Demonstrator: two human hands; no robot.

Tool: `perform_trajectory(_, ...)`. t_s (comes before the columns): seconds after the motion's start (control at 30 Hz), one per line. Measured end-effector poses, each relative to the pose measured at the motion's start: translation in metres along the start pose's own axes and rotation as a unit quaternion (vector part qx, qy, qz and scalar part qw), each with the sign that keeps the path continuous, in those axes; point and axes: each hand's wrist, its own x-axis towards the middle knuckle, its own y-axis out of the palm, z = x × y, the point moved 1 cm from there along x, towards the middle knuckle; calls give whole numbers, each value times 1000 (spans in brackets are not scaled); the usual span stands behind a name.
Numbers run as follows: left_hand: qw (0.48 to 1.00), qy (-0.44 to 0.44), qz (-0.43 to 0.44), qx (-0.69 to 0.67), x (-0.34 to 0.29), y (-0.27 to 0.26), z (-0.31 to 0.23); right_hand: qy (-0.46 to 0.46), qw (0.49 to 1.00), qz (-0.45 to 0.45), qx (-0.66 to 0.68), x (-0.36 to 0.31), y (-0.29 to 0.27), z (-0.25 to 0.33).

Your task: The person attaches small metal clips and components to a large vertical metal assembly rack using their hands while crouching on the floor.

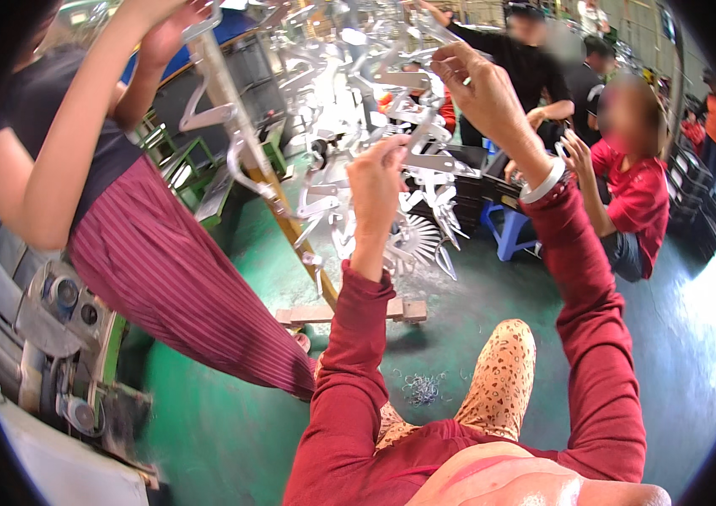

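Observation:
A dense cluster of shiny silver metal parts point(324, 101), flat arms and curved hook shapes, hangs in front of me. My left hand point(377, 181) is raised at its near side, thumb and fingers pinched on a flat silver metal part point(417, 135). Higher and to the right, my right hand point(490, 97) reaches to the cluster's edge with bent fingers drawn together. What those fingers hold, if anything, is lost against the bright metal. A fan of silver blades point(418, 240) hangs below my left hand.
At the left a person in striped maroon trousers point(181, 270) raises both arms beside a yellowish post point(269, 177). Grey machinery point(58, 308) stands lower left. A person in red point(632, 190) sits at the right near a blue stool point(509, 229). Small metal scraps point(423, 388) litter the green floor.

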Motion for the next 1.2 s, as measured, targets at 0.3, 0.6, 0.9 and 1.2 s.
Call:
perform_trajectory(0.3, 998, 26, 35, 39, -7, -8, 17, 300, 934, 80, 177, -194, -7, -28)
perform_trajectory(0.6, 998, -27, 11, 57, -5, -13, 5, 367, 896, 169, 185, -303, 39, -25)
perform_trajectory(0.9, 997, -12, -3, 77, -5, -17, 5, 224, 963, 152, -20, -300, 78, 5)
perform_trajectory(1.2, 992, 26, -15, 123, -4, -17, 2, 200, 972, 115, -41, -299, 90, 4)
